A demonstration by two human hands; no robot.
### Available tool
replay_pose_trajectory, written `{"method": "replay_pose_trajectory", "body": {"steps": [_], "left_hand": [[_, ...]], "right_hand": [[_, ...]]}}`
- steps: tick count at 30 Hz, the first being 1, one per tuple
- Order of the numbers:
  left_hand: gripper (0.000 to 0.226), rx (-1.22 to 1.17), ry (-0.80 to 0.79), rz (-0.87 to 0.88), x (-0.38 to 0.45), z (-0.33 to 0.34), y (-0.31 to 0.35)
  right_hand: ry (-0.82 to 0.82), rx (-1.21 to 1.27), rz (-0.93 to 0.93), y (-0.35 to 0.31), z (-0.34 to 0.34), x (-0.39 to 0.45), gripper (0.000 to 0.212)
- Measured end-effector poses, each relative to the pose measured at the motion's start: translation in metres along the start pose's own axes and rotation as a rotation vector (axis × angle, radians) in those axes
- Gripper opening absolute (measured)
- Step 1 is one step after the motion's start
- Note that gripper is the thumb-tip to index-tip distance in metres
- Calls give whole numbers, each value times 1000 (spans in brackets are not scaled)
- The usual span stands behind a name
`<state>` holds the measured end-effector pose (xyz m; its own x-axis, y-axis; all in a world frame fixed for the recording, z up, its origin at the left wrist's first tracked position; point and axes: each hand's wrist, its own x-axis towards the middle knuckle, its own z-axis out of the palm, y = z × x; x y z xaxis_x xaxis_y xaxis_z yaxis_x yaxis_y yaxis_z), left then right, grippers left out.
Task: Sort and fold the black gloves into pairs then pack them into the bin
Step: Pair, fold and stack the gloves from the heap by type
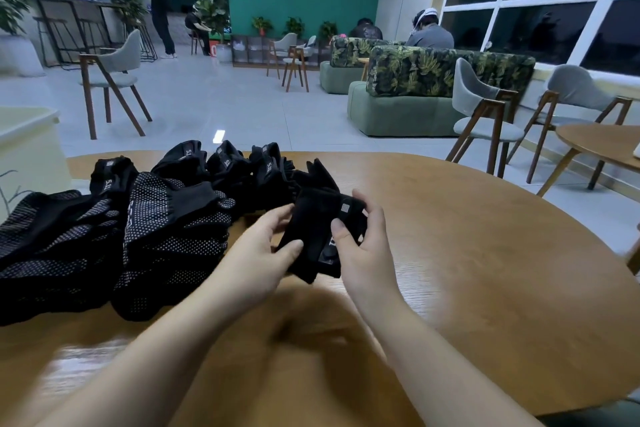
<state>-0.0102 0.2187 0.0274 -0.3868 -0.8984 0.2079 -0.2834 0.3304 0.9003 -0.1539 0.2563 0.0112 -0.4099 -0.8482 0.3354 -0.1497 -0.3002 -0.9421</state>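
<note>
Both forearms are extended over the desk (467, 218). Fingers (341, 229) of the right hand (360, 253) are curled round a folded glove bundle (318, 236); its other edge is pinched by the left hand (256, 253). The bundle's long axis is tilted away and rightward, held above the desk. Left of the bundle, the unsorted gloves (166, 218) are piled. Left of that pile, a pale bin (27, 135) is judged the target; the left hand is nearer.

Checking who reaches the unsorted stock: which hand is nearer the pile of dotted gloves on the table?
Left. The left hand sits just right of the dotted gloves; the right hand is farther right, beyond the folded glove both hold.
</note>
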Motion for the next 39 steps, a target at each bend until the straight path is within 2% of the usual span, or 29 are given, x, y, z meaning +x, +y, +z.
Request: {"method": "replay_pose_trajectory", "body": {"steps": [4, 7, 11, 17, 21, 27, 35, 39], "left_hand": [[52, 258, 19, 18, 19, -27, 24], [47, 438, 7, 56, 35, -51, 42], [36, 817, -31, 37, 76, -79, 47], [30, 1143, -316, -10, 153, -93, 19], [34, 1125, -332, 44, 185, -87, 9], [35, 1050, -393, 110, 208, -82, 5], [55, 805, -476, -11, 221, -71, -4], [59, 701, -451, -56, 223, -66, -13]], "right_hand": [[23, -39, -66, -10, 1, 32, 38], [27, -49, -92, -14, 1, 54, 35], [40, -38, -53, -6, 4, 84, 30], [40, -37, 96, 11, 11, 111, 29], [46, -45, 205, 12, 13, 127, 32], [60, -57, 213, -2, 7, 159, 30], [64, -56, 322, 4, 19, 188, 30], [56, -31, 382, 11, 28, 194, 27]]}}
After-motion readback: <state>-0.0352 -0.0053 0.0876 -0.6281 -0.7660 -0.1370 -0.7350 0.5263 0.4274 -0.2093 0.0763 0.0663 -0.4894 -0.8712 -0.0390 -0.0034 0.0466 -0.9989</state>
